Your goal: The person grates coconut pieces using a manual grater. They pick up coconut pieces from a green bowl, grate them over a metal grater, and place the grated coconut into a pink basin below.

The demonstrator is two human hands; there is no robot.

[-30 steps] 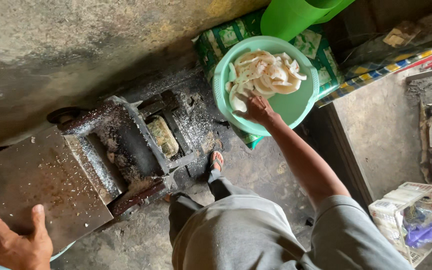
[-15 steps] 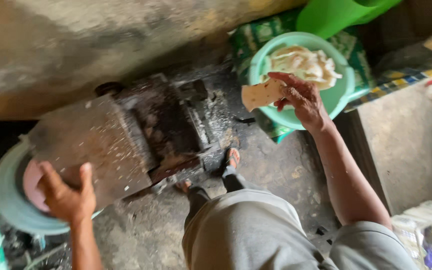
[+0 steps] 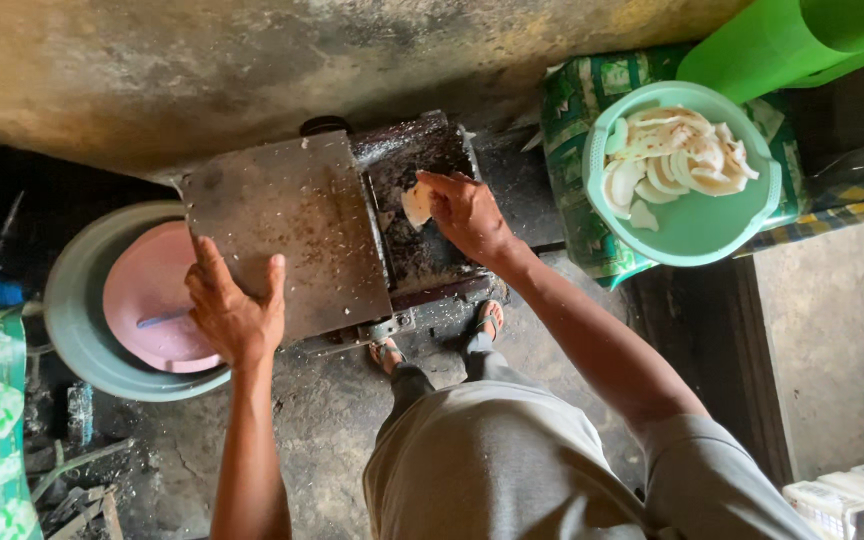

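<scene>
A green sack (image 3: 577, 150) is propping up a pale green bowl (image 3: 697, 225) heaped with white coconut pieces (image 3: 677, 155), well apart from the dark metal grating machine (image 3: 422, 215), while a brighter green plastic container (image 3: 782, 45) is leaning just behind the bowl. The right hand (image 3: 467, 215) is pinching one coconut piece (image 3: 417, 203) in closed fingers and holding it over the machine's open trough. The left hand (image 3: 237, 310) is lying with fingers spread and loose on the edge of the flat metal plate (image 3: 287, 235), beside a grey basin (image 3: 87, 320) holding a pink lid (image 3: 157, 310).
</scene>
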